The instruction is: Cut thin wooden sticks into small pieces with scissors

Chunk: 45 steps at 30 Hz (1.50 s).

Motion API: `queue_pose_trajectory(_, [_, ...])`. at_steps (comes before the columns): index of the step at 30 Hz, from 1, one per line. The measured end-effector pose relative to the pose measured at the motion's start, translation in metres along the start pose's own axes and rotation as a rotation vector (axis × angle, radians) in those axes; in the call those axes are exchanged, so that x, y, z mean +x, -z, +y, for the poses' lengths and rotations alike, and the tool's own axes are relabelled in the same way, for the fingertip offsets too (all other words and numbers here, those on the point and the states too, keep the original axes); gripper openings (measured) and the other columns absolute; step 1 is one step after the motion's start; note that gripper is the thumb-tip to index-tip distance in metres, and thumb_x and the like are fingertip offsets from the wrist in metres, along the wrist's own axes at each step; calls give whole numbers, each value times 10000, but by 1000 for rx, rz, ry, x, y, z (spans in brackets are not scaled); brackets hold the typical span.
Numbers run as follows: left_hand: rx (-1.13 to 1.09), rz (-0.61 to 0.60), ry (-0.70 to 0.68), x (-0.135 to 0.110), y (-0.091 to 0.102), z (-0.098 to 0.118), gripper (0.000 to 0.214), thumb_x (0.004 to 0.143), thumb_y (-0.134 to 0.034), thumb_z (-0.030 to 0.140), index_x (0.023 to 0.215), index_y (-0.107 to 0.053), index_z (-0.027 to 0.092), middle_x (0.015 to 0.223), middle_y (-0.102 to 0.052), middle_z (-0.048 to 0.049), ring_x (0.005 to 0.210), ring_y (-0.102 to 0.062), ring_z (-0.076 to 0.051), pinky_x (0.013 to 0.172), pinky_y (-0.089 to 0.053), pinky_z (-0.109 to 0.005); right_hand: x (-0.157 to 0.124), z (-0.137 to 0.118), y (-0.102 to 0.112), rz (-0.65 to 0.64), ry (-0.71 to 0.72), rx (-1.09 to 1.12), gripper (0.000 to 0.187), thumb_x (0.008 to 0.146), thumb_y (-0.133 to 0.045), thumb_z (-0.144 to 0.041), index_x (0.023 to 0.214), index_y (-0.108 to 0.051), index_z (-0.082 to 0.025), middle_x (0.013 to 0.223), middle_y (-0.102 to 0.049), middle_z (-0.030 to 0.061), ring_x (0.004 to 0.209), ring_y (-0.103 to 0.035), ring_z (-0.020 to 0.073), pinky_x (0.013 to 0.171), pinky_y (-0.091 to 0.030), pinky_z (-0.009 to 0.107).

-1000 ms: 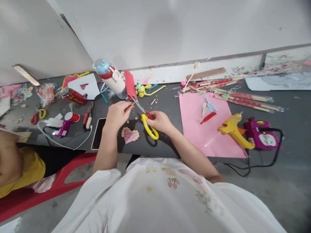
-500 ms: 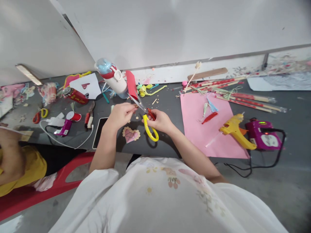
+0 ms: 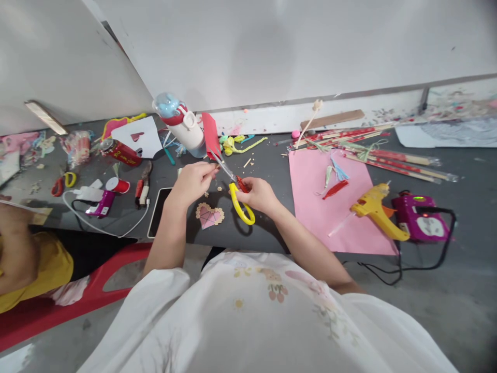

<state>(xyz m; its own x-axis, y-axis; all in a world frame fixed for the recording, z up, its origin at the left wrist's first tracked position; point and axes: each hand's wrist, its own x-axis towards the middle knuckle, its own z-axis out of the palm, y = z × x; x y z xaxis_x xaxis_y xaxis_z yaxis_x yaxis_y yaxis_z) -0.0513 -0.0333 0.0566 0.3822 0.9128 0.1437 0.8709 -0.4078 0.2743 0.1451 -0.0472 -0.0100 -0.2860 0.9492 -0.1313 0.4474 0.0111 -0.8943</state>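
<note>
My right hand (image 3: 254,194) grips a pair of scissors (image 3: 241,207) with one yellow and one red handle. Their blades point up and to the left, close to the fingertips of my left hand (image 3: 195,182). That hand is closed in a pinch on a small piece, mostly hidden by the fingers; its kind does not show. Below, on the grey table, lies a heart (image 3: 209,215) with a pink middle, dark crossing lines and a bumpy tan border. Small tan bits (image 3: 219,189) are scattered between the hands and the heart.
On the right, a yellow glue gun (image 3: 378,210) lies on pink paper (image 3: 310,207) beside a purple power pack (image 3: 421,217). A white bottle (image 3: 186,132) stands behind my left hand, a phone (image 3: 158,212) to its left. Further left sits a co-worker in a yellow top (image 3: 46,261).
The scissor blades have closed together, and the handles have come nearer each other in my right hand. My left hand has shifted slightly left, still pinching.
</note>
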Motion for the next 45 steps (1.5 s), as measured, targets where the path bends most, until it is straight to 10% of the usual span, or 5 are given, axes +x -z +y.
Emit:
queue_pose_trajectory(22, [-190,-194,76,1,19,14,239,776,-413,175,620,-593,151,603,-612,2,537,-497,-99,554,-349,-211,-2,1,-4,15,192,106,261,663,-631,-393,759,-523,-175,705,-576,-20,606,-486,100,587,-385,220])
queue_pose_trajectory(40, [63,157,111,-3,-5,4,226,871,-493,284,960,-676,184,907,-707,-61,842,-634,-179,730,-422,-249,2,3,-4,35,48,12,296,668,-638,-454,705,-611,-161,611,-561,-28,556,-444,91,547,-305,227])
queue_pose_trajectory(45, [-220,202,205,-2,-11,2,219,854,-500,260,868,-695,160,729,-698,-34,623,-628,-131,621,-466,-219,5,9,-4,-82,78,194,366,672,-653,-493,803,-629,-152,652,-563,-17,567,-451,93,528,-310,223])
